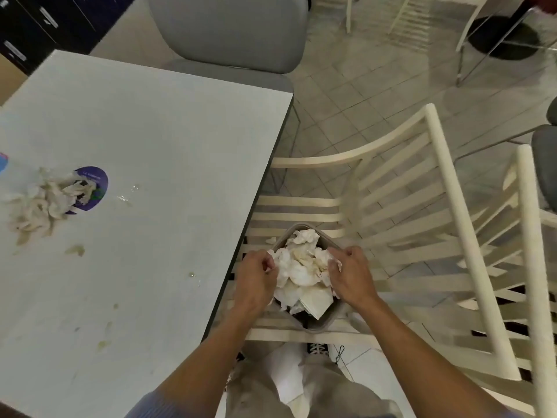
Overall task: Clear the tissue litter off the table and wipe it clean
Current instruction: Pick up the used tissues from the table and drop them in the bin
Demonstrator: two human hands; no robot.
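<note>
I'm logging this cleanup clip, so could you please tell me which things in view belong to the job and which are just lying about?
Part of the job:
- tissue pile on the table
- wet smears
- grey bin stuffed with tissues, on the slatted chair
- left hand and right hand, gripping those tissues

Just lying about:
- purple sticker
- grey chair

The pale tabletop (156,140) fills the left side. Near its left edge lies a heap of crumpled tissues (45,203), partly covering a round purple sticker (95,184). Wet spots (128,196) glisten just right of the sticker, and yellowish smears (75,250) dot the near part of the surface. To the right, a cream slatted chair (301,203) carries a grey bin (316,325) — stuffed with used tissue (301,267) — on its seat.
</note>
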